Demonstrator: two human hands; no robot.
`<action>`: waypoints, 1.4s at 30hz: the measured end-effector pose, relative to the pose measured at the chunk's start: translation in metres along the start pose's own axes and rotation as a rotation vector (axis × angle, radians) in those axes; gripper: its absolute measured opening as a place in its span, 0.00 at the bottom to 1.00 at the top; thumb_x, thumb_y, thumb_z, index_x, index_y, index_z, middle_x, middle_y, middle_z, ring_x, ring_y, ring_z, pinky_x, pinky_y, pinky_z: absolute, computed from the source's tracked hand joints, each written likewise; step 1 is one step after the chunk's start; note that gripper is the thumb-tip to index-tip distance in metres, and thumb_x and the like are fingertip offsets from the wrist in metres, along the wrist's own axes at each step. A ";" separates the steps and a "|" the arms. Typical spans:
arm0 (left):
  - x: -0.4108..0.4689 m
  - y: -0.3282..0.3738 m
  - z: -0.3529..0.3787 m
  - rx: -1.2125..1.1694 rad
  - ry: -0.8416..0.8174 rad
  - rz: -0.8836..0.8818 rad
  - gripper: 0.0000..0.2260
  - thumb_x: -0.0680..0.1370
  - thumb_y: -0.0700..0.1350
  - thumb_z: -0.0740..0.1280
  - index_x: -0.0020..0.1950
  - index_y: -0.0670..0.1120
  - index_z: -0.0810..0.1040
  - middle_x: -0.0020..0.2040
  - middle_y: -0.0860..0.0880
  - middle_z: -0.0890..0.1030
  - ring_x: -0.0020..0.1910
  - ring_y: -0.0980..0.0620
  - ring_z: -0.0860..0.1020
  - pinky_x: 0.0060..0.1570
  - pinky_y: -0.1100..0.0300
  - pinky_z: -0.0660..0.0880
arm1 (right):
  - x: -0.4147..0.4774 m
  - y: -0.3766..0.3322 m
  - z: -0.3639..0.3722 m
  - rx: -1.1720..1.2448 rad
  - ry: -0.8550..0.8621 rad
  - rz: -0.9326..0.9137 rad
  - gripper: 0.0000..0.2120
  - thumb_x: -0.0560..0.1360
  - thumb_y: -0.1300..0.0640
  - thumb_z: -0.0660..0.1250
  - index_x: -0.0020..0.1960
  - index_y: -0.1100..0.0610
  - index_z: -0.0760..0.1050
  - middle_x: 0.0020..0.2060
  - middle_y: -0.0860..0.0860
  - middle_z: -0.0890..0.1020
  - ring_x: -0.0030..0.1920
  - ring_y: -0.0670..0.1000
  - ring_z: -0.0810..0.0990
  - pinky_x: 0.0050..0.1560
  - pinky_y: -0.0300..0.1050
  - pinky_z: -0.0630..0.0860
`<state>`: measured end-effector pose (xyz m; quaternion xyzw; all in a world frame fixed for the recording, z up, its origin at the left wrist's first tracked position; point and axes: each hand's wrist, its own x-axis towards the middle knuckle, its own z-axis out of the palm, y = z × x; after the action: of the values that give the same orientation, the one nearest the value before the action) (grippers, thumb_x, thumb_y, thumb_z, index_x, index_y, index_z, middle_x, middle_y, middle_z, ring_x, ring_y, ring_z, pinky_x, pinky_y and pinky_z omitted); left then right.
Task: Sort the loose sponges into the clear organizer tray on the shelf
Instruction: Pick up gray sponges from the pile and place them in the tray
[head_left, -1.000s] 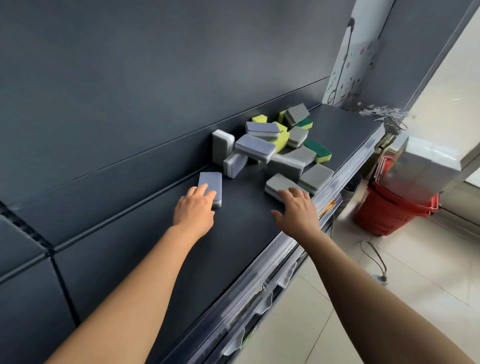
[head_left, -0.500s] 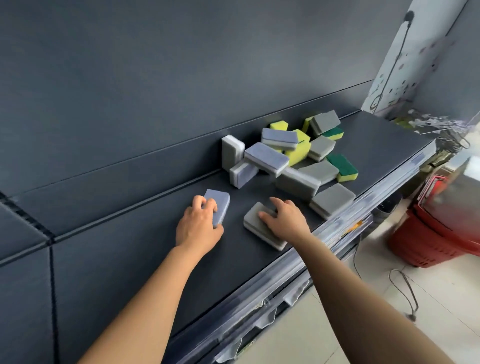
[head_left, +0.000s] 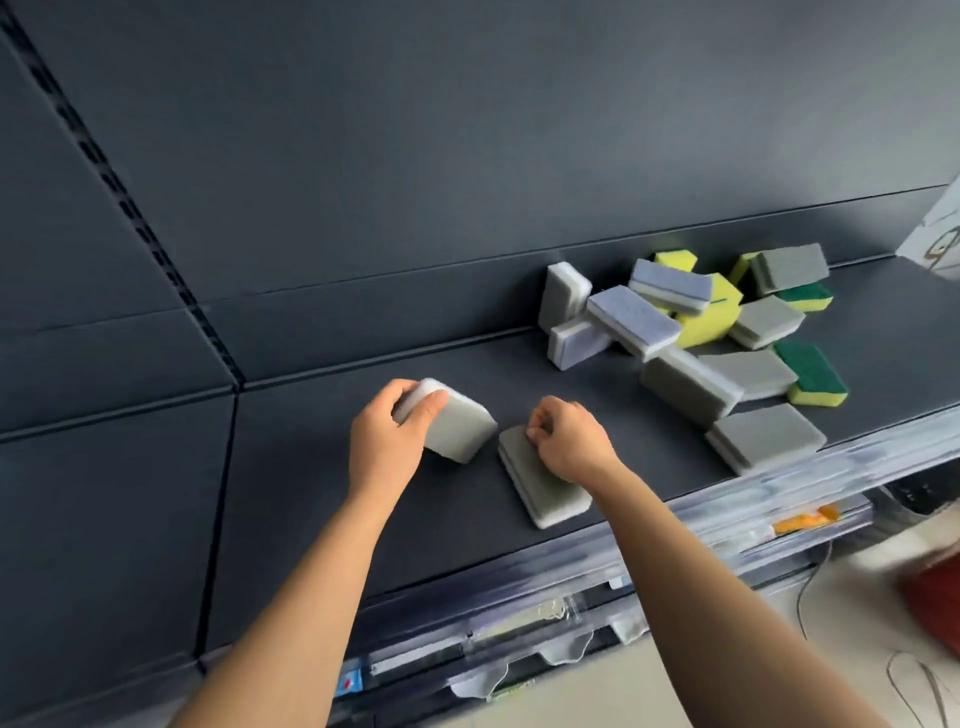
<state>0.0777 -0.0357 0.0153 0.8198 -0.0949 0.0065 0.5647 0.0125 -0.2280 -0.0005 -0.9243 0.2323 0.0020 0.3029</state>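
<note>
My left hand (head_left: 387, 441) grips a grey-and-white sponge (head_left: 457, 428), tilted up off the dark shelf (head_left: 311, 467). Beside it a second grey sponge (head_left: 543, 486) lies flat, and my right hand (head_left: 569, 439) rests on its far end with curled fingers. A loose pile of sponges (head_left: 691, 322), grey, lilac and yellow-green, sits to the right against the back panel. One grey sponge (head_left: 766, 436) lies near the shelf's front edge. No clear organizer tray is in view.
The dark back panel (head_left: 467, 156) rises straight behind the shelf. A clear strip (head_left: 779, 499) runs along the shelf's front edge. Below it are lower shelf fronts, a cable on the pale floor (head_left: 810, 597) and a blurred red basket (head_left: 935, 597) at the right.
My left hand has lifted and turned its sponge from flat to tilted. My right hand has dragged the grey sponge left from the pile to beside the left hand. The view swung left.
</note>
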 end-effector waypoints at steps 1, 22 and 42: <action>-0.003 -0.003 -0.007 -0.015 0.026 -0.007 0.06 0.73 0.52 0.69 0.45 0.52 0.77 0.39 0.56 0.79 0.42 0.51 0.77 0.42 0.45 0.78 | 0.000 -0.003 0.003 -0.013 -0.006 -0.006 0.03 0.75 0.57 0.61 0.44 0.51 0.69 0.50 0.53 0.77 0.48 0.54 0.74 0.44 0.45 0.68; -0.068 -0.060 -0.214 0.006 0.234 -0.083 0.20 0.74 0.48 0.69 0.65 0.57 0.69 0.58 0.55 0.77 0.53 0.54 0.76 0.53 0.58 0.73 | -0.068 -0.172 0.096 0.287 0.017 -0.257 0.09 0.76 0.54 0.65 0.38 0.53 0.70 0.33 0.45 0.75 0.34 0.46 0.72 0.32 0.40 0.66; -0.135 -0.123 -0.477 0.144 0.595 -0.028 0.18 0.77 0.46 0.67 0.66 0.53 0.74 0.57 0.49 0.75 0.47 0.57 0.75 0.52 0.55 0.75 | -0.189 -0.398 0.228 0.596 -0.033 -0.582 0.07 0.71 0.55 0.72 0.48 0.47 0.78 0.44 0.45 0.80 0.42 0.44 0.77 0.43 0.35 0.72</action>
<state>0.0113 0.4693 0.0584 0.8210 0.0867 0.2452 0.5082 0.0466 0.2629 0.0627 -0.8231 -0.0530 -0.1361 0.5487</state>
